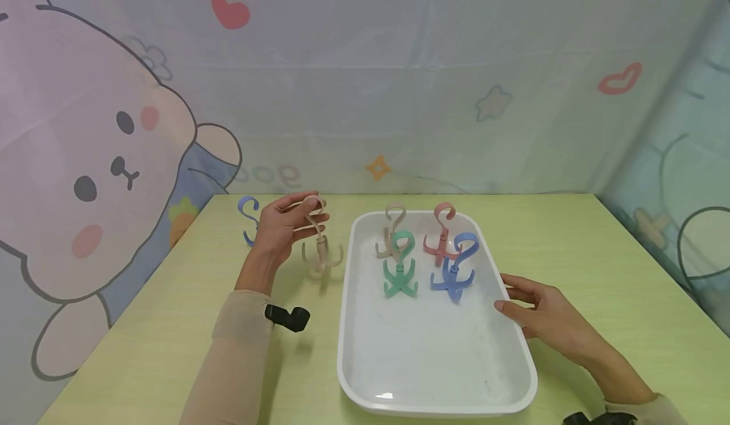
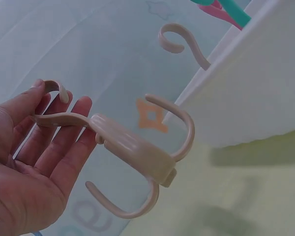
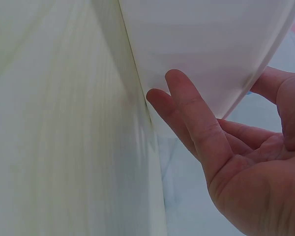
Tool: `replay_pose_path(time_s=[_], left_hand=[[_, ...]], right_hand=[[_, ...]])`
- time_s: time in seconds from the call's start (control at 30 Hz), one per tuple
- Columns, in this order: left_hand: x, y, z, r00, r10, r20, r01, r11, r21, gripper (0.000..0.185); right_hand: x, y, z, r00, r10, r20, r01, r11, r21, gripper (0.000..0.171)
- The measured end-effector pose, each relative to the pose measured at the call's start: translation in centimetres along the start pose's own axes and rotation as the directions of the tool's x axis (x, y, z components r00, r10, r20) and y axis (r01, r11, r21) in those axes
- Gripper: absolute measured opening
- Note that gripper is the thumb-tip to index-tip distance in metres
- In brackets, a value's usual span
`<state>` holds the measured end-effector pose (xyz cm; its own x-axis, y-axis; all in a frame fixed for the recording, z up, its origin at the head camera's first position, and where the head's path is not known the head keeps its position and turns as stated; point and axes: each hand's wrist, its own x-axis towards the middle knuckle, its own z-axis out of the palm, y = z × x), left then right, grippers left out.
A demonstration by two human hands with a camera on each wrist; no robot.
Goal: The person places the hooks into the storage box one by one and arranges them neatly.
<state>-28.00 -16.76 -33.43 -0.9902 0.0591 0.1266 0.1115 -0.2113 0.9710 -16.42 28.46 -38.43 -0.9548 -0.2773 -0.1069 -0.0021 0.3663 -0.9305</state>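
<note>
The left hand [image 1: 283, 228] loosely pinches a beige four-claw hook [image 1: 320, 247] left of the white tray [image 1: 365, 374]; it could slip. The right hand [image 1: 547, 317], fingers straight, steadies the tray's right rim.

Looks like a staged recording booth, not a lived-in room: a yellow-green table [image 1: 570, 247] boxed in on 3 sides by hung cloth backdrops [image 1: 399, 95] w/ cartoon prints, e.g. a big bear [image 1: 85, 171], hearts, stars. Cloth shows folds & creases, so it's draped sheeting rather than a wall. Setup is sparse: just a white tray [image 1: 433, 374] w/ pastel plastic hooks [image 1: 399, 266], plus a person wearing wrist cams [image 1: 288, 317].
</note>
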Motion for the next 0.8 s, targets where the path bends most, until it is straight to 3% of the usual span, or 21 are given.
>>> replay_pose_path(time_s=[0.5, 0.8], left_hand=[[-0.8, 2.0, 2.1, 0.999, 0.048, 0.023, -0.049, 0.998, 0.034, 0.024], [-1.7, 3.5, 3.6, 0.996, 0.076, 0.046, -0.078, 0.996, 0.034, 0.032]], right_hand=[[0.0, 0.1, -0.1, 1.000, -0.008, -0.002, 0.008, 1.000, -0.001, 0.073], [0.1, -0.1, 0.0, 1.000, -0.001, 0.001, 0.001, 1.000, -0.007, 0.074]])
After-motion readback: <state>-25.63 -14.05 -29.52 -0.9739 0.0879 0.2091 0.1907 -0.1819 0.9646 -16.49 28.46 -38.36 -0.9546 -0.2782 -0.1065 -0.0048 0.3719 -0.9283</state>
